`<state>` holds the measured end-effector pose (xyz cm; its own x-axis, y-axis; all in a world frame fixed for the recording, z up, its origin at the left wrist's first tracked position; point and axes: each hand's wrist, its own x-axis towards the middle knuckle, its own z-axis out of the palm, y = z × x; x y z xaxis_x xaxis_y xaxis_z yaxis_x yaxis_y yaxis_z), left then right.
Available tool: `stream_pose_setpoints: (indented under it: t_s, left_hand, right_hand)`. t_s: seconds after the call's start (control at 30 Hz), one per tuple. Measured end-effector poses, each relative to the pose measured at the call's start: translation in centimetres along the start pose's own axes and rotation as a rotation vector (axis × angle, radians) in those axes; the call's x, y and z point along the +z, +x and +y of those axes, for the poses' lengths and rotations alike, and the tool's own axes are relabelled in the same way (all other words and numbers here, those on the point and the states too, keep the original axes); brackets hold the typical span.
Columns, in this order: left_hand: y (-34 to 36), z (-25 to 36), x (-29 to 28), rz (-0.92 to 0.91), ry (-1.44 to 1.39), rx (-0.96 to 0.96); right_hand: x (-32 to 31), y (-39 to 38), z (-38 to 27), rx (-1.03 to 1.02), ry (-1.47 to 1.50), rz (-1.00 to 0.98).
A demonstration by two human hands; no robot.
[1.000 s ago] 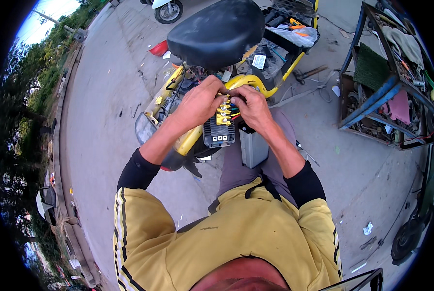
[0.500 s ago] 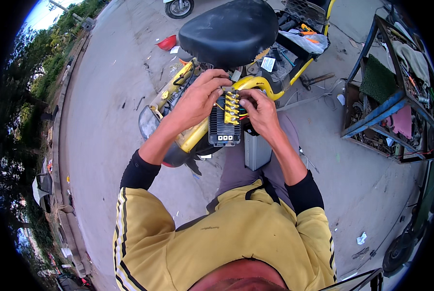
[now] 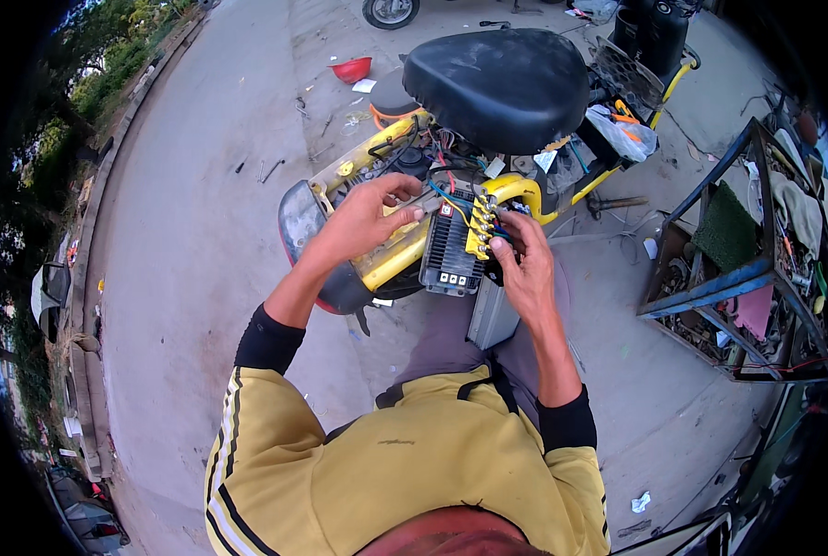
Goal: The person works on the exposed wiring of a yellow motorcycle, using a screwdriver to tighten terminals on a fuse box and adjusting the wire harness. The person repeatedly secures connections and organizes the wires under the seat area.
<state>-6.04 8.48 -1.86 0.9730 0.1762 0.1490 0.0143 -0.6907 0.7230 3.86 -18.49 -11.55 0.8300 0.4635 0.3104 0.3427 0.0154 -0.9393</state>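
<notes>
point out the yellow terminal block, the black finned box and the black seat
Yellow terminal block (image 3: 480, 228): head view, middle of its screw-studded face.
Black finned box (image 3: 448, 248): head view, on its ribbed face.
Black seat (image 3: 495, 90): head view, middle of its upper surface.

- One left hand (image 3: 371, 216) in play, one right hand (image 3: 529, 269), that makes two!
- One finned black box (image 3: 445, 248), three white squares (image 3: 452, 278) on it!
- One yellow terminal strip (image 3: 479, 232)!
- One black seat (image 3: 497, 90), just the one!
- One red bowl (image 3: 351, 70)!
- One green mat (image 3: 724, 227), one pink sheet (image 3: 754, 312)!
</notes>
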Motion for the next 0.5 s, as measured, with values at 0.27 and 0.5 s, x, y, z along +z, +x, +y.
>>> stream_pose_setpoints:
  t_s: [0.27, 0.5]
  left_hand:
    - [-0.5, 0.8, 1.3, -0.032, 0.060, -0.126]
    - [-1.3, 3.1, 1.4, 0.126, 0.263, 0.107]
  right_hand:
    - [-0.7, -0.4, -0.5, 0.014, -0.034, -0.015]
    - [-1.5, 0.2, -0.6, -0.071, -0.075, 0.065]
